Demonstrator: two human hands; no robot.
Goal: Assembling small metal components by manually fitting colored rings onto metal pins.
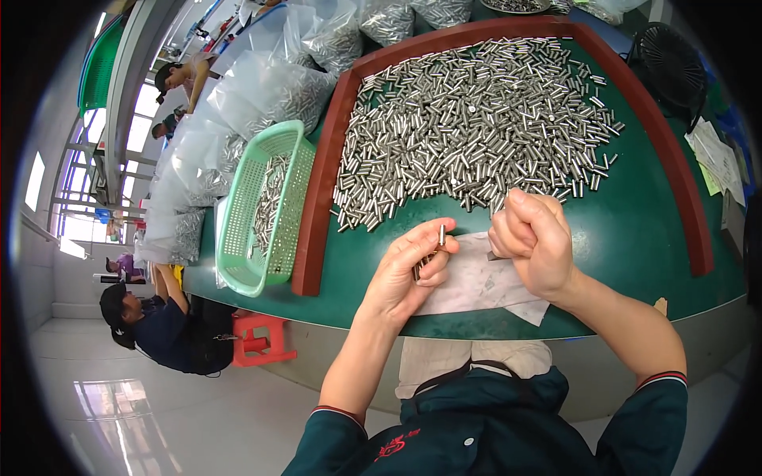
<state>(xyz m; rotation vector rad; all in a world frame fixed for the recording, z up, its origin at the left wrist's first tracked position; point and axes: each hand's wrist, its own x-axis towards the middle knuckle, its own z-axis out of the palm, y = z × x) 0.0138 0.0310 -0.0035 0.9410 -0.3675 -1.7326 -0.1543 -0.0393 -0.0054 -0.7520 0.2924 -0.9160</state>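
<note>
My left hand (pixel 397 274) is closed around a few short metal pins, and one shiny pin (pixel 442 236) stands upright between thumb and fingertips. Close by on the right, my right hand (pixel 536 242) is curled into a fist; a small grey end shows under its fingers, but I cannot make out what it grips. A pale, smudged cloth (pixel 468 292) lies flat beneath both hands. Just beyond them spreads a large heap of loose metal pins (pixel 468 119) on the green tabletop (pixel 651 214).
A red-brown frame (pixel 324 190) borders the heap on three sides. To its left stands a light green basket (pixel 242 214) holding more pins. Clear bags of pins (pixel 278 95) line the far left. A black fan (pixel 671 67) stands at right. A person (pixel 163 317) sits near a red stool (pixel 258 337).
</note>
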